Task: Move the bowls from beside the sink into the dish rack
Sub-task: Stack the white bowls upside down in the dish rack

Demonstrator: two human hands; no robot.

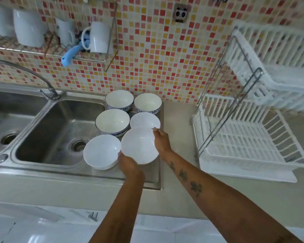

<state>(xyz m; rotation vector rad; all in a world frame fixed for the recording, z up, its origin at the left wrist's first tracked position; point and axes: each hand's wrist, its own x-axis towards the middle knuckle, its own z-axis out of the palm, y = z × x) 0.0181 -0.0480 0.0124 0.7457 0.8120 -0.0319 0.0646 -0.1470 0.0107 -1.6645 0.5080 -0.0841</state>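
Several bowls stand on the steel drainboard (156, 178) to the right of the sink. Both my hands hold one plain white bowl (139, 146) by its rim: my left hand (128, 163) at the near edge, my right hand (161, 140) at the right edge. Left of it sits another white bowl (101, 151), and a third white bowl (145, 120) is behind it. Three blue-patterned bowls (112, 122) (119, 99) (147, 102) stand further back. The white two-tier dish rack (244, 142) is on the counter to the right, both tiers bare.
A double steel sink (56, 130) with a curved tap (47, 90) lies to the left. A wire wall shelf (51, 50) holds white mugs and a blue brush. The mosaic-tiled wall runs behind the beige counter (179, 120).
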